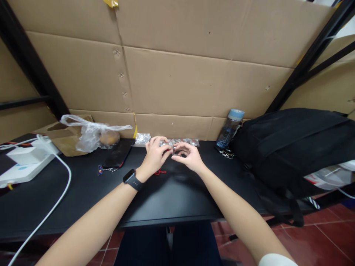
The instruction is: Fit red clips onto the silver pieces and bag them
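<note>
Both the left hand [154, 156] and the right hand [190, 157] pinch a small shiny metal piece [173, 150] midway between them, just above the black table [172, 195].

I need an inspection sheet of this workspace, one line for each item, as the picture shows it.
Surface: black table, dark matte top.
Job's things: small metal part pinched between both hands; row of clear packets behind them.
Clutter: phone with keychain, plastic bag, brown box, water bottle, black backpack, small red item beside the left hand.
Grippers: left hand, above a black wristband, and right hand meet fingertips on the part.
Cables: white cable runs past the white box and off the front edge.
Surroundings: cardboard wall, red floor tiles.
</note>
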A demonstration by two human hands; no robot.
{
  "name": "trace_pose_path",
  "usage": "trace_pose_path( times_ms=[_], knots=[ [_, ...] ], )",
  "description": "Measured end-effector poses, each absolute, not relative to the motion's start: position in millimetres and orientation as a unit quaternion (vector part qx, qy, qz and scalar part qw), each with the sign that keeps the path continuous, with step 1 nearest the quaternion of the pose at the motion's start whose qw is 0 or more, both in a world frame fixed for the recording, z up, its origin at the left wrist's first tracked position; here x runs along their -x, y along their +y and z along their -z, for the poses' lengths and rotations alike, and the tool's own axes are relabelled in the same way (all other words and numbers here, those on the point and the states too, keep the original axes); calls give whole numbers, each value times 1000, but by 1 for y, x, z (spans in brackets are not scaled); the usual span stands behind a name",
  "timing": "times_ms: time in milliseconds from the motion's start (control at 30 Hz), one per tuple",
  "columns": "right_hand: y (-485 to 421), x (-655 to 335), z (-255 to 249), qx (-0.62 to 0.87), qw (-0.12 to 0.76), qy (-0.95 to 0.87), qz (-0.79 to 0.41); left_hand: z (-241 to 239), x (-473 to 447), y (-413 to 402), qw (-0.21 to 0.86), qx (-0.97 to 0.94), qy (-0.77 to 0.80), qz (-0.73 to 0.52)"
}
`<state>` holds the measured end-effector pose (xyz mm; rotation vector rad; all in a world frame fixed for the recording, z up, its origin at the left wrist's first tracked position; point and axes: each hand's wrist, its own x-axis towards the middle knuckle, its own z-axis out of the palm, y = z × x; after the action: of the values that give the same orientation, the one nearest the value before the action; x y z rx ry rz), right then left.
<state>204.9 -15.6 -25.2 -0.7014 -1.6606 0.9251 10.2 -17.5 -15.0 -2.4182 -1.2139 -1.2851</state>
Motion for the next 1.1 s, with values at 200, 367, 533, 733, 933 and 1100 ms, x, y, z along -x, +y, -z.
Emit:
trace_pose_path(
  times_ms=[200, 367, 533, 733, 933, 1100],
  knots=[
    [-8, -204, 33, 300, 537, -666, -423, 14, -9, -19, 107, 811, -394, 420],
    [-4, -211, 31, 315, 501, -716, -370, 13, -7, -19, 114, 812, -396, 414],
    [-6, -214, 27, 336, 473, -748, -324, 13, -7, -19, 92, 827, -385, 399],
    [-7, -214, 27, 375, 420, -796, -223, 9, -3, -15, -3, 810, -396, 433],
    [-4, -220, 29, 386, 383, -831, -116, 25, 0, -6, -53, 878, -374, 295],
    [-4, -221, 28, 379, 381, -837, -105, 37, 2, 2, -88, 898, -370, 221]
  ],
)
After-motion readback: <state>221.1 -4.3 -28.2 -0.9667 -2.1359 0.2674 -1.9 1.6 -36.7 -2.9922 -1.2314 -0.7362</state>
